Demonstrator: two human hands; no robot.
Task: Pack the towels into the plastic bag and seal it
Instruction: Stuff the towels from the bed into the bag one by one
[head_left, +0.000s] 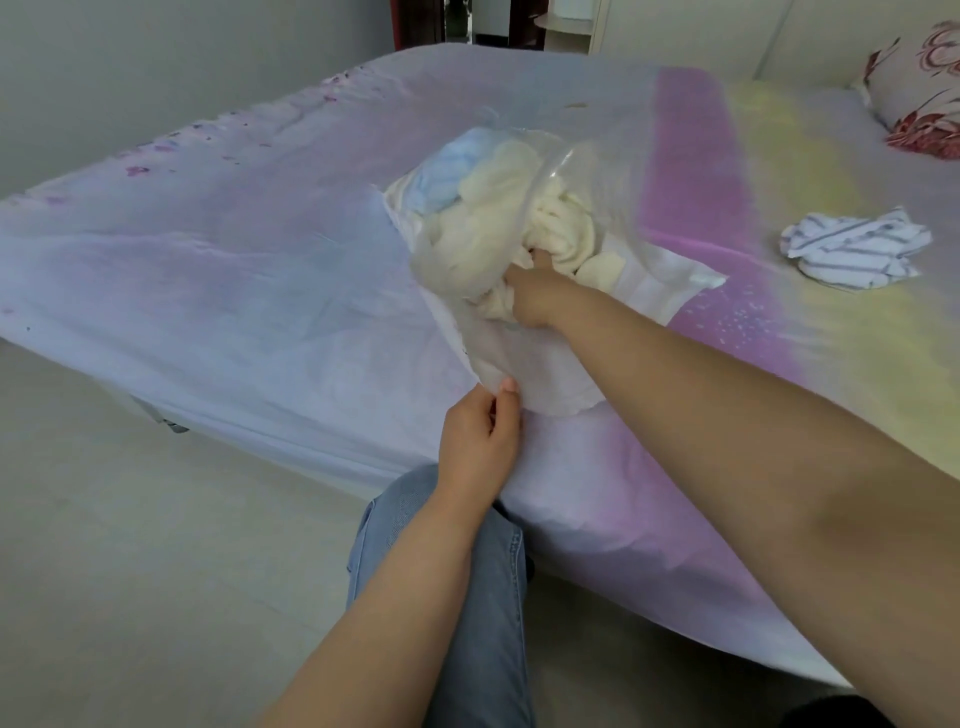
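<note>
A clear plastic bag (524, 358) lies on the bed with its mouth toward me. Inside it sit a light blue towel (447, 169) at the far end and a cream towel (563, 228) nearer the opening. My right hand (530, 291) reaches into the bag's mouth, its fingers closed in the cream towel. My left hand (480, 441) pinches the near edge of the bag's opening and holds it up. A white towel with grey stripes (854, 247) lies crumpled on the bed to the right, outside the bag.
The bed (234, 270) has a pastel purple, pink and yellow sheet, with its corner close to my knee. A floral pillow (919, 98) rests at the far right. The beige floor spreads to the left, and my jeans-clad leg (467, 597) is below.
</note>
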